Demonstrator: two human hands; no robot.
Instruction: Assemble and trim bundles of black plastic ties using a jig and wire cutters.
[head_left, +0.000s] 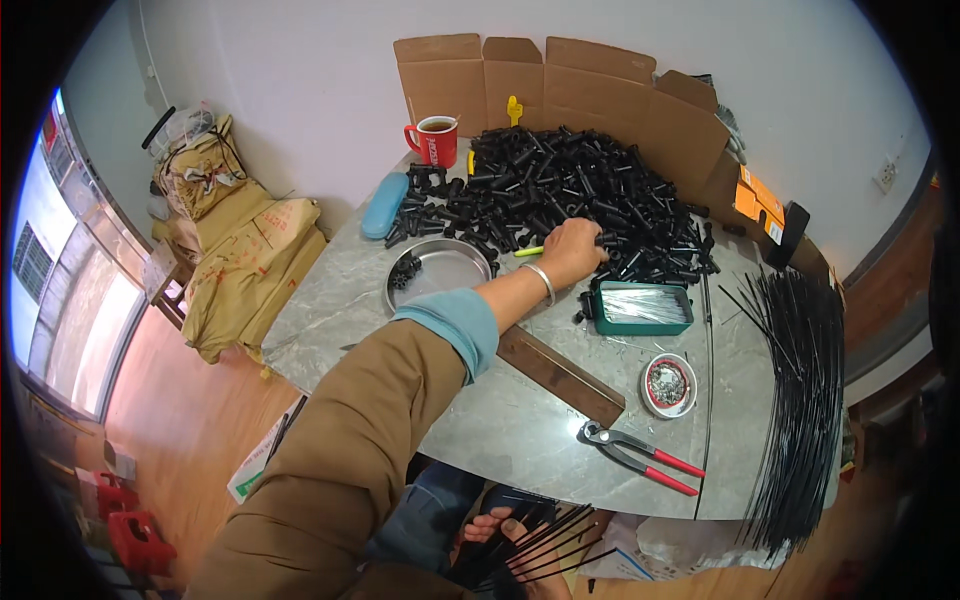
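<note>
My left hand [572,252] reaches across the table to the near side of a heap of small black tubular plastic parts [560,180]. Its fingers are curled at the heap's edge; whatever they pinch is hidden. A bangle circles the wrist, and a yellow-green stick [528,252] lies beside it. Low in view, above my lap, my right hand [535,545] is closed around several thin black rods [570,545]. Close to my left hand are a green box [645,328] of thin pale pins and a round metal tray [420,252] with a few black parts [405,270] inside.
Red-handled pincers [645,460], a brown bar [560,375] and a small bowl [668,386] of bits lie nearer me. Long black rods [800,400] cover the right side. A red mug [436,142], blue case [385,206] and cardboard screen [590,85] stand behind.
</note>
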